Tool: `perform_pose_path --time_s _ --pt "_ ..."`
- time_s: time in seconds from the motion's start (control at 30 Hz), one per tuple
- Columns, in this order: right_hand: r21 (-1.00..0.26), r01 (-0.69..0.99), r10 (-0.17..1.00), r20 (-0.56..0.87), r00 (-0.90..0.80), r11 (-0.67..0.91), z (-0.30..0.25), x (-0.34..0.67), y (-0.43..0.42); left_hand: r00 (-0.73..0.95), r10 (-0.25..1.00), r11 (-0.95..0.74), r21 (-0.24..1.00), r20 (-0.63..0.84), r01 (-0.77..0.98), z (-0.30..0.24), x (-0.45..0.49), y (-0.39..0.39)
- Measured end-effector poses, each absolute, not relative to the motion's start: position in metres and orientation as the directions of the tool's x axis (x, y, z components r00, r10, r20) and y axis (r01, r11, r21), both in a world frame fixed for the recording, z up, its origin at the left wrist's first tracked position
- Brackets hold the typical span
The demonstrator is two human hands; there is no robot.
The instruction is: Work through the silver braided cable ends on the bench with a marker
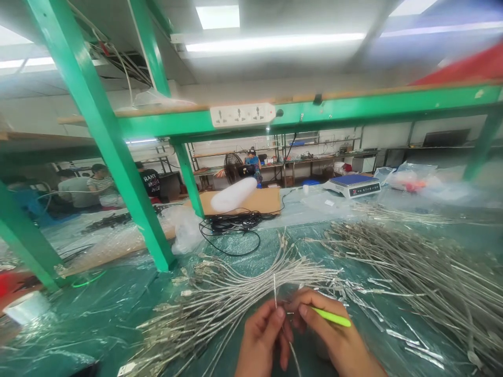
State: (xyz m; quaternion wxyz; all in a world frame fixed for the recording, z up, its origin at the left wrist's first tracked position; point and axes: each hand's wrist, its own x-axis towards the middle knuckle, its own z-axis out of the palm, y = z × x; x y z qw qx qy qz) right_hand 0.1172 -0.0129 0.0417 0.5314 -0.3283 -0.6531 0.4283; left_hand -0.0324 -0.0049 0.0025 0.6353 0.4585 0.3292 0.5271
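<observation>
My left hand (264, 335) pinches a thin grey cable (275, 290) between thumb and fingers. One end of the cable points up, and its length runs down below the hand. Close on the right, my right hand (328, 327) is closed around a slim tool with a bright yellow-green handle (332, 317). The tool's tip is near the cable, too small to make out; I cannot tell its exact kind. Just beyond both hands lies a bundle of grey cables (236, 288) with connectors on their ends.
A larger pile of grey cables (424, 277) spreads on the right, with small clear pieces (424, 353) nearby. Farther back are coiled black cables (236, 222), a white roll (233, 195) and a scale (353, 185). A green post (129, 193) rises at left. Several people sit beyond.
</observation>
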Motion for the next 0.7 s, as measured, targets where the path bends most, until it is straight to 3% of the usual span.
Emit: perform_pose_path --time_s 0.7 --pt "-0.929 -0.131 0.904 0.367 -0.220 0.345 0.0347 0.1182 -0.0105 0.246 0.967 0.030 0.937 0.061 -0.349 0.0075 -0.0328 -0.0070"
